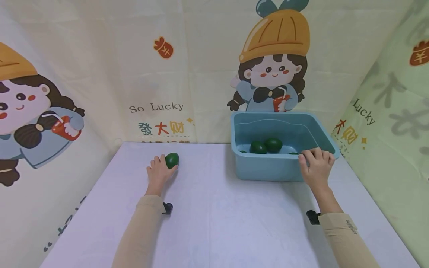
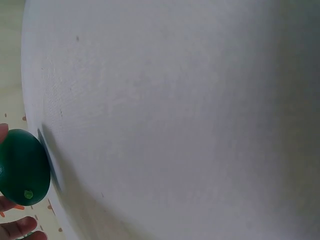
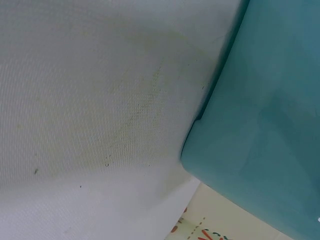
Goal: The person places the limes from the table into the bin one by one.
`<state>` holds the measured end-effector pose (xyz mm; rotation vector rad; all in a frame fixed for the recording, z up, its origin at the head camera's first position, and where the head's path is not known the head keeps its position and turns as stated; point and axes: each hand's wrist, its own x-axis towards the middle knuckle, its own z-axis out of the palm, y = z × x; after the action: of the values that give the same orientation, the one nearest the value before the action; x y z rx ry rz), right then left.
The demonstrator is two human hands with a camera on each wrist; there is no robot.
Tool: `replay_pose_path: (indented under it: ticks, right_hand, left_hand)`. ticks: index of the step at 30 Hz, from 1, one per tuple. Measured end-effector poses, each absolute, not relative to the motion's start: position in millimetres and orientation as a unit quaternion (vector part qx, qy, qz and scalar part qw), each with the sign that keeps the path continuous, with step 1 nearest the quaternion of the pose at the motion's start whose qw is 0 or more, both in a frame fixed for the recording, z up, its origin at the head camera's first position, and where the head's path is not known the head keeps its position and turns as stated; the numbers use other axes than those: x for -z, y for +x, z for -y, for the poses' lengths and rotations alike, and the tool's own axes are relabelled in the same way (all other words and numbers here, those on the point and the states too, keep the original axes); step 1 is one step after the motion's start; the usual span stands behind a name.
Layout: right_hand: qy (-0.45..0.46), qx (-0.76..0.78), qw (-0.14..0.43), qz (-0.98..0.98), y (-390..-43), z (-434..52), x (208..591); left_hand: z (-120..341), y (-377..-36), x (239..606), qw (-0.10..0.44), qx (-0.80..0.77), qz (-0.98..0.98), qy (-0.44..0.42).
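On the left of the table, my left hand (image 1: 158, 172) holds a smooth dark green avocado (image 1: 172, 160) between thumb and fingers. In the left wrist view the avocado (image 2: 24, 167) shows a pale stem spot and sits close over the table, with fingertips beside it. My right hand (image 1: 316, 169) grips the front rim of a blue plastic bin (image 1: 268, 169) near its right corner, fingers curled over the edge. Inside the bin lie several more green avocados (image 1: 273, 144), some mostly hidden behind the front wall. The right wrist view shows the bin's outer wall (image 3: 260, 125).
A white cloth covers the table (image 1: 207, 208). Behind it hangs a cream printed curtain (image 1: 207, 74) with cartoon figures, and the bin stands close to it at the back right. Each wrist wears a small black device (image 1: 313, 217).
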<state>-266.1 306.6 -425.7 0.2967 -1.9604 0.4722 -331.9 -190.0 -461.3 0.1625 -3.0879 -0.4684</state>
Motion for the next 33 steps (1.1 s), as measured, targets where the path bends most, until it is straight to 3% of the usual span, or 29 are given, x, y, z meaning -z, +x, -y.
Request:
replay_pose_path:
  ticks: [33]
  right_hand:
    - [0.123, -0.193, 0.526, 0.819, -265, -308, 428]
  left_hand:
    - [187, -329, 478, 0.026, 0.178, 0.981, 0.076]
